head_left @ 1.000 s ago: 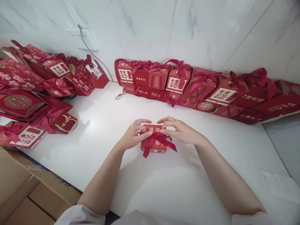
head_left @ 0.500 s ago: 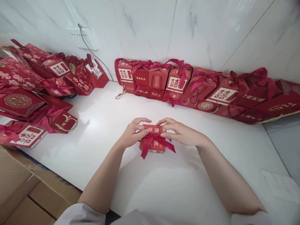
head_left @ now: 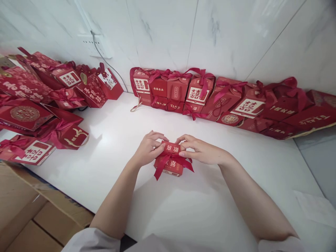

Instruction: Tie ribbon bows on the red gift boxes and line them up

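Observation:
A small red gift box (head_left: 172, 148) with pale Chinese characters rests on the white table in front of me. Across it lies a dark red ribbon (head_left: 166, 163), whose two tails spread toward me. My left hand (head_left: 150, 149) grips the box's far left side, thumb near its top edge. On the other side, my right hand (head_left: 197, 149) has its fingers curled against the far right of the box. Both hands are closed about the box, and they hide its side faces.
Stacked red gift boxes (head_left: 201, 89) with ribbons line the marbled wall. More red boxes and bags (head_left: 25, 115) crowd the left of the white table (head_left: 210, 210). A cable (head_left: 105, 59) hangs from a wall socket. Cardboard boxes (head_left: 49, 222) stand below the left edge.
The gift box has turned slightly, its near end shifting left and toward me. Both hands keep hold of it, and the view has shifted a little.

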A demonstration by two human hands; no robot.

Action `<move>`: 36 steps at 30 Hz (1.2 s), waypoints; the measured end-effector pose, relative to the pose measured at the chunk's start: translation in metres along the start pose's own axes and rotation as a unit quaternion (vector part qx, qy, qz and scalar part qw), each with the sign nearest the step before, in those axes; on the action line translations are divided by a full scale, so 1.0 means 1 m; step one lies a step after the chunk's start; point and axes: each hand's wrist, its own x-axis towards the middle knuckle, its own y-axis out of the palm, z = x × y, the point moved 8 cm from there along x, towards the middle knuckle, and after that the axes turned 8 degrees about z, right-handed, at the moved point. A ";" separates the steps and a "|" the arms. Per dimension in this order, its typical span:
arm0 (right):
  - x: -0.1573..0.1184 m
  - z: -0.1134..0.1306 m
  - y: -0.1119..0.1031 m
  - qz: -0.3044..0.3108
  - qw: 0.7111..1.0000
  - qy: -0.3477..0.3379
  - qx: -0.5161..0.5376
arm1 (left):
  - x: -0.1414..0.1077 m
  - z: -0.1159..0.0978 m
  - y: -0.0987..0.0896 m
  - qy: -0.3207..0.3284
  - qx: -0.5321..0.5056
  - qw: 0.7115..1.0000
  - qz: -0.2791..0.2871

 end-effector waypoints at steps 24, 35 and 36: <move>0.027 -0.047 0.000 -0.206 0.932 -0.048 0.293 | -0.010 0.012 0.013 0.032 -0.228 0.962 0.145; 0.043 -0.098 0.019 -0.304 0.867 -0.048 0.392 | 0.002 0.033 0.043 -0.031 -0.262 0.957 0.119; 0.043 -0.098 0.018 -0.306 0.863 -0.059 0.398 | 0.004 0.035 0.040 -0.028 -0.252 0.964 0.076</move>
